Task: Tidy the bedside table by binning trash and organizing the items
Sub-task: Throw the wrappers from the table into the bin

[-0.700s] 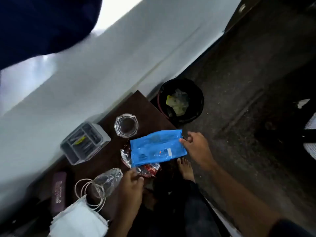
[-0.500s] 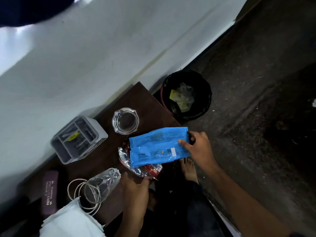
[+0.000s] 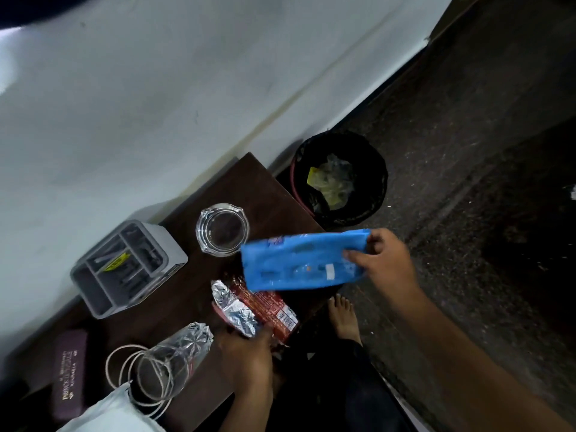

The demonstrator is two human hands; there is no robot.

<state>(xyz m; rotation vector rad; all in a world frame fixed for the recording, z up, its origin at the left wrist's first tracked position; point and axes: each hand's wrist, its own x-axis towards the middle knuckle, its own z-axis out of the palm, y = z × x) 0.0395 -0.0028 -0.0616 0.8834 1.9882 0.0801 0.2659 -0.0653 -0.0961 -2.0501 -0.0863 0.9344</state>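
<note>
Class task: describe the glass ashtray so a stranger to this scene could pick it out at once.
Find the dark wooden bedside table against the white wall. Near its far corner, between the grey organizer and the black bin, sits the glass ashtray. It is the only round, clear, upright dish with a notched rim; the other glass item lies on its side.

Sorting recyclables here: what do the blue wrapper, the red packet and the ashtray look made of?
Blue wrapper: thin glossy plastic film, probably; it bends in the right hand. Red packet: foil-lined film, showing its crinkled silver inside. Ashtray: thick clear glass, apparently; the tabletop shows through.
</note>
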